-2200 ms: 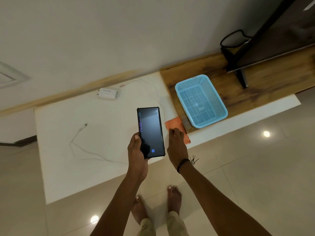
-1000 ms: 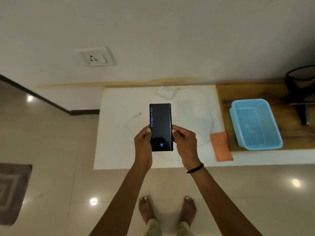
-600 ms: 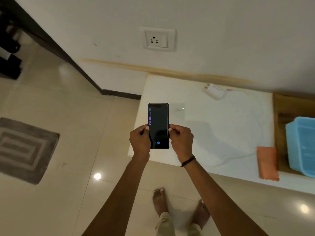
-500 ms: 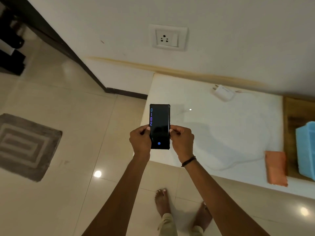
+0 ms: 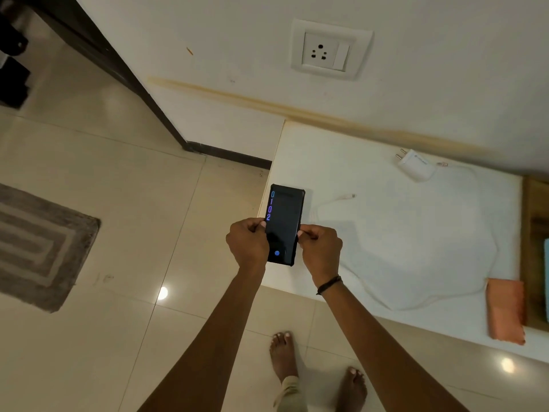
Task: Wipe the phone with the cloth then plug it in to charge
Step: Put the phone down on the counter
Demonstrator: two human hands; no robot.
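Note:
A black phone (image 5: 284, 217) with its screen lit is held upright in front of me over the left end of a white platform (image 5: 341, 162). My left hand (image 5: 247, 243) grips its left edge and my right hand (image 5: 320, 248) grips its right edge. An orange cloth (image 5: 505, 310) lies folded at the platform's right front edge, apart from both hands. A white charger brick (image 5: 415, 165) lies near the wall, its white cable (image 5: 421, 301) looping across the platform with a loose plug end (image 5: 350, 196) just right of the phone.
A white wall socket (image 5: 326, 52) is on the wall above the platform. A wooden board (image 5: 534, 233) and a sliver of blue basket (image 5: 546, 263) lie at the far right. A grey mat (image 5: 38, 245) lies on the tiled floor at left. My bare feet (image 5: 285, 352) stand below.
My right hand left the cloth on the platform and took the phone's right edge. My view swung left and closer, bringing the wall socket into sight and pushing the basket out to the right.

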